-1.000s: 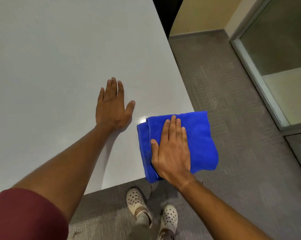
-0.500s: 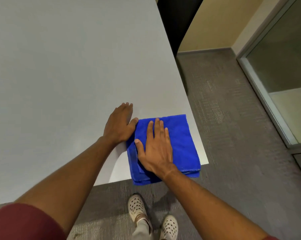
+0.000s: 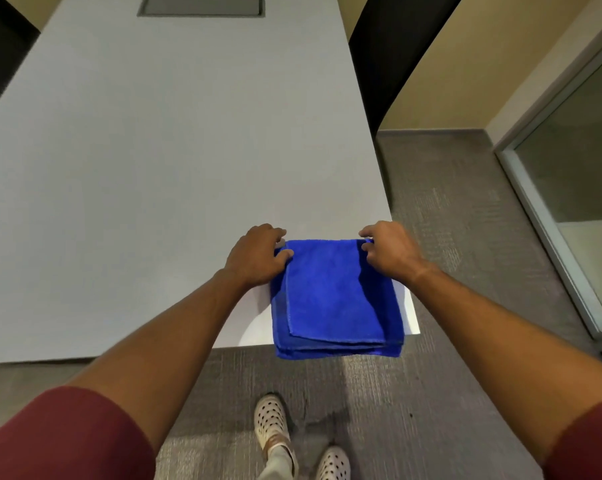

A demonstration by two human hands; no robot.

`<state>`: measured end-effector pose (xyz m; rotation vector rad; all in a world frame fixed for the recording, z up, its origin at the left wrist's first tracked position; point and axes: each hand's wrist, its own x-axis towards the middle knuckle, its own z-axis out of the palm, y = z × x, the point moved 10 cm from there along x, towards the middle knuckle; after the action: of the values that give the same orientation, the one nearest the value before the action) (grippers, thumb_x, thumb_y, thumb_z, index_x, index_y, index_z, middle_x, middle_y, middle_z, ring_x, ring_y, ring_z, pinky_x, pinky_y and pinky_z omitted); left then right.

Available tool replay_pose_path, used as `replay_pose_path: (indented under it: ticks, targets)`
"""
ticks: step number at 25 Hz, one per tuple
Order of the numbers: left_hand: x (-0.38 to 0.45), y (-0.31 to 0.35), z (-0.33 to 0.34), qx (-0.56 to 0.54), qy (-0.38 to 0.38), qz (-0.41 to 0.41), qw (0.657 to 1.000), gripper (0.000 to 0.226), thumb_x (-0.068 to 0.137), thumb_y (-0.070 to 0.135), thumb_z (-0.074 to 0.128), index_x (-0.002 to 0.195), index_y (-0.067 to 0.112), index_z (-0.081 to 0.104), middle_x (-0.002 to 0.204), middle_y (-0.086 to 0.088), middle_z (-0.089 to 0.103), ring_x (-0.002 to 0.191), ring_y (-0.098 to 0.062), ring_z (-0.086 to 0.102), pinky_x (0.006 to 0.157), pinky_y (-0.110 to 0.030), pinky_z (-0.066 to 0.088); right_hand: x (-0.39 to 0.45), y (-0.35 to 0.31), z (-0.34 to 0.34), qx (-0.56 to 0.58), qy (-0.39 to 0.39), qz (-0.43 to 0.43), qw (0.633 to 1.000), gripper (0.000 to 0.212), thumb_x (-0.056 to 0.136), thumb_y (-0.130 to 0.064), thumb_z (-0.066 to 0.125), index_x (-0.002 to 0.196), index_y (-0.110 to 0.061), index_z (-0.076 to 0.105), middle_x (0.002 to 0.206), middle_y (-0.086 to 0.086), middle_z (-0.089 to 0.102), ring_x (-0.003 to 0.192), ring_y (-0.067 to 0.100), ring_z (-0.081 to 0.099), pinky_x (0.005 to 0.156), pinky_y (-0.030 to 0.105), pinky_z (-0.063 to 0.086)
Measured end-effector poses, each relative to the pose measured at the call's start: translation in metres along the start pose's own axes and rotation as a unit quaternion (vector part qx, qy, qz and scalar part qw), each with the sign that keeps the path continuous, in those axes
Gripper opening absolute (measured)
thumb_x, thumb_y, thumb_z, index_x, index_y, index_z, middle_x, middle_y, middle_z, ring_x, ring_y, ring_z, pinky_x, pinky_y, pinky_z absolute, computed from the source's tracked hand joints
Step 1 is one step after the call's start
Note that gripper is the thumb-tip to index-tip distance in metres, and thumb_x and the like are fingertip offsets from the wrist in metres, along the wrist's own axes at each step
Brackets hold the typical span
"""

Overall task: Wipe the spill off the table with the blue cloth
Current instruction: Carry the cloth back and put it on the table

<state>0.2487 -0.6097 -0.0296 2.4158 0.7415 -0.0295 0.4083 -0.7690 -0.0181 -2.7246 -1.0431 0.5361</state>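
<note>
A folded blue cloth (image 3: 334,299) lies on the near right corner of the white table (image 3: 154,150), its front edge hanging a little past the table's near edge. My left hand (image 3: 258,254) pinches the cloth's far left corner. My right hand (image 3: 389,251) pinches its far right corner. Both hands have curled fingers on the cloth's far edge. No spill is visible on the tabletop.
A grey rectangular hatch (image 3: 200,5) is set into the table's far end. A dark chair back (image 3: 389,60) stands by the right side. Grey carpet (image 3: 465,271) and a glass partition (image 3: 576,168) lie to the right. My feet in white shoes (image 3: 299,441) stand below the table edge.
My right hand lifted off the top of the cloth and moved to its far right corner. My left hand closed on the far left corner. The view tilted up along the table.
</note>
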Motion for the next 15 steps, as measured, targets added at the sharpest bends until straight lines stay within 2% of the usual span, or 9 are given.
replay_pose_path:
  ticks: [4, 8, 15]
  targets:
    - [0.006, 0.001, 0.006, 0.012, -0.018, -0.016, 1.0, 0.033, 0.091, 0.026, 0.062, 0.12, 0.009, 0.066, 0.113, -0.008, 0.07, 0.099, -0.024, 0.065, 0.088, -0.041, 0.054, 0.008, -0.001, 0.001, -0.012, -0.013, -0.018, 1.0, 0.019, 0.093, -0.007, 0.062, 0.108, -0.008, 0.074, 0.105, 0.011, 0.074, 0.102, 0.029, 0.068, 0.085, 0.036, 0.055]
    - [0.012, 0.002, 0.008, 0.018, -0.029, -0.026, 0.999, 0.032, 0.091, 0.024, 0.064, 0.12, 0.011, 0.066, 0.111, -0.007, 0.071, 0.097, -0.023, 0.066, 0.087, -0.043, 0.055, 0.015, 0.0, 0.002, -0.028, -0.034, -0.015, 0.999, 0.026, 0.092, -0.011, 0.065, 0.117, -0.008, 0.07, 0.114, 0.012, 0.072, 0.104, 0.027, 0.067, 0.091, 0.039, 0.055]
    - [0.012, 0.005, 0.0, 0.006, -0.039, -0.021, 0.999, 0.019, 0.088, 0.022, 0.066, 0.103, 0.01, 0.072, 0.099, -0.004, 0.071, 0.088, -0.02, 0.065, 0.083, -0.04, 0.057, 0.015, -0.002, -0.008, -0.038, -0.052, -0.022, 0.998, 0.015, 0.089, -0.012, 0.069, 0.102, -0.012, 0.076, 0.103, 0.008, 0.074, 0.095, 0.023, 0.068, 0.085, 0.038, 0.057]
